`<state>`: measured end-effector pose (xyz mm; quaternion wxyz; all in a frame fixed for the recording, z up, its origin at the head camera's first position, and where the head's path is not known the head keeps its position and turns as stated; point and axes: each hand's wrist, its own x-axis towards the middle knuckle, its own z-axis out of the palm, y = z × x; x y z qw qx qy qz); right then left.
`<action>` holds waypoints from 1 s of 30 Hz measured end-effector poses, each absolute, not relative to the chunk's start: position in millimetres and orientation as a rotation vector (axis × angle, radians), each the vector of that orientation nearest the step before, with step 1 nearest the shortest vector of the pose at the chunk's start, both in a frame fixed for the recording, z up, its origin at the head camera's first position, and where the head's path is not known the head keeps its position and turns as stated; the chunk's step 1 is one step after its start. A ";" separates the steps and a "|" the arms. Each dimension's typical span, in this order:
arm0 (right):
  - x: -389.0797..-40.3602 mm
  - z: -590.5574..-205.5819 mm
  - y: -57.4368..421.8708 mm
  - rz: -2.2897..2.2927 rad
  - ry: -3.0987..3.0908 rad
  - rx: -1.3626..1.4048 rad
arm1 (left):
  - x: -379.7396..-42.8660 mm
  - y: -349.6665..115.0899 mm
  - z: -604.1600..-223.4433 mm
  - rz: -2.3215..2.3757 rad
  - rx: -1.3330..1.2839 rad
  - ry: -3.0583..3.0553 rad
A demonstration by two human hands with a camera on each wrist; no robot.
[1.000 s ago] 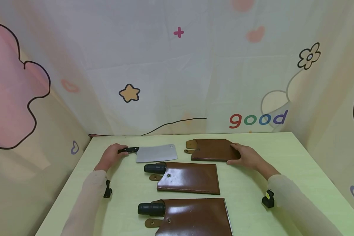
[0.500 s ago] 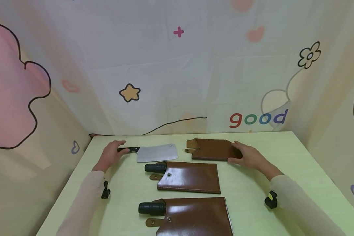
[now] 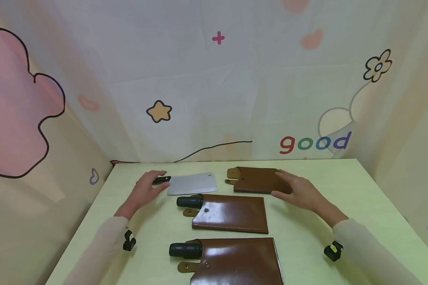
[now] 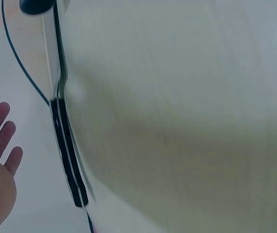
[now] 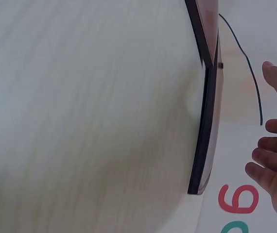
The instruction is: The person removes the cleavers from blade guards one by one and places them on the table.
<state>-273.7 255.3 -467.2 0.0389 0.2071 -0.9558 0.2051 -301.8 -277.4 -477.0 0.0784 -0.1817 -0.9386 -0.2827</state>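
At the back of the table lies a cleaver (image 3: 193, 184) with a plain metal blade and a black handle (image 4: 69, 153). My left hand (image 3: 148, 188) hovers over that handle, fingers spread; the left wrist view shows a gap between them. To the right is a brown leather sheath (image 3: 258, 180), its mouth and snap strap facing left. Over its right end my right hand (image 3: 301, 192) hangs with loose fingers, apart from the sheath in the right wrist view. Parts of the handle and the sheath's right end are hidden behind the hands.
Two more brown sheaths lie nearer me, a middle sheath (image 3: 232, 213) and a front sheath (image 3: 239, 261). From each a black handle sticks out to the left. A printed curtain (image 3: 199, 79) stands behind the pale table (image 3: 342, 198).
My left hand has shifted right along the cleaver's handle toward the blade, its fingers spreading. The right hand has moved slightly left over the sheath. The cleaver and sheaths keep their places.
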 end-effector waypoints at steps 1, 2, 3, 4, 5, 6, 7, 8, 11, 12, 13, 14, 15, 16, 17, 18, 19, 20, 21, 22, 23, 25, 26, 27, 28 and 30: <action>-271.2 -467.0 253.3 0.640 -2.929 0.637 | -299.0 -273.8 -477.3 -0.849 -0.552 -2.817; -268.7 -467.0 251.4 0.652 -2.928 0.639 | -296.0 -270.3 -477.3 -0.858 -0.562 -2.824; -266.2 -467.1 249.7 0.665 -2.924 0.643 | -293.5 -267.0 -477.5 -0.870 -0.575 -2.828; -263.8 -467.4 248.2 0.678 -2.922 0.647 | -291.2 -263.8 -478.2 -0.881 -0.591 -2.828; -261.3 -467.3 246.6 0.684 -2.921 0.652 | -288.4 -260.9 -478.1 -0.888 -0.607 -2.829; -258.9 -467.4 245.1 0.693 -2.919 0.659 | -285.9 -258.2 -478.5 -0.892 -0.615 -2.834; -256.7 -467.7 243.8 0.697 -2.914 0.667 | -283.5 -256.1 -479.2 -0.902 -0.633 -2.832; -254.5 -468.3 242.4 0.695 -2.911 0.675 | -281.4 -253.9 -479.8 -0.911 -0.645 -2.833; -248.3 -470.7 238.5 0.683 -2.904 0.699 | -276.1 -247.7 -481.7 -0.914 -0.676 -2.844; -246.4 -471.9 237.2 0.680 -2.901 0.710 | -274.4 -245.6 -482.1 -0.914 -0.686 -2.849; -244.6 -473.0 235.8 0.672 -2.899 0.721 | -272.7 -243.9 -482.4 -0.919 -0.702 -2.848; -242.7 -474.1 234.3 0.669 -2.897 0.734 | -271.2 -241.7 -482.5 -0.924 -0.710 -2.854; -240.9 -475.3 232.9 0.669 -2.895 0.744 | -269.6 -239.7 -482.4 -0.927 -0.724 -2.856; -238.9 -476.7 231.4 0.667 -2.893 0.760 | -267.9 -237.9 -482.4 -0.934 -0.737 -2.860; -237.0 -478.1 230.0 0.669 -2.892 0.775 | -266.5 -236.1 -482.9 -0.935 -0.753 -2.863; -235.1 -479.6 228.5 0.664 -2.895 0.790 | -265.2 -234.5 -483.4 -0.938 -0.769 -2.867; -233.5 -480.7 226.9 0.658 -2.899 0.805 | -264.1 -233.1 -483.7 -0.943 -0.786 -2.870; -232.0 -482.0 225.4 0.654 -2.905 0.819 | -263.2 -231.7 -484.0 -0.945 -0.805 -2.872; -230.6 -483.2 224.0 0.648 -2.912 0.832 | -262.6 -230.5 -484.6 -0.938 -0.826 -2.873; -229.3 -484.3 222.7 0.639 -2.919 0.847 | -262.0 -229.5 -485.4 -0.928 -0.844 -2.875; -228.3 -485.5 221.4 0.635 -2.925 0.860 | -261.3 -228.5 -485.8 -0.920 -0.858 -2.876; -226.7 -487.2 218.9 0.632 -2.930 0.885 | -260.5 -226.7 -487.0 -0.906 -0.887 -2.873; -226.1 -488.1 218.0 0.635 -2.930 0.894 | -260.1 -225.8 -487.5 -0.901 -0.899 -2.871; -225.5 -488.5 217.0 0.640 -2.928 0.903 | -259.7 -224.9 -488.0 -0.893 -0.910 -2.870; -225.1 -488.9 216.0 0.640 -2.928 0.910 | -259.4 -224.1 -488.4 -0.893 -0.919 -2.868; -224.6 -489.8 214.2 0.638 -2.933 0.919 | -258.9 -222.6 -489.3 -0.904 -0.943 -2.865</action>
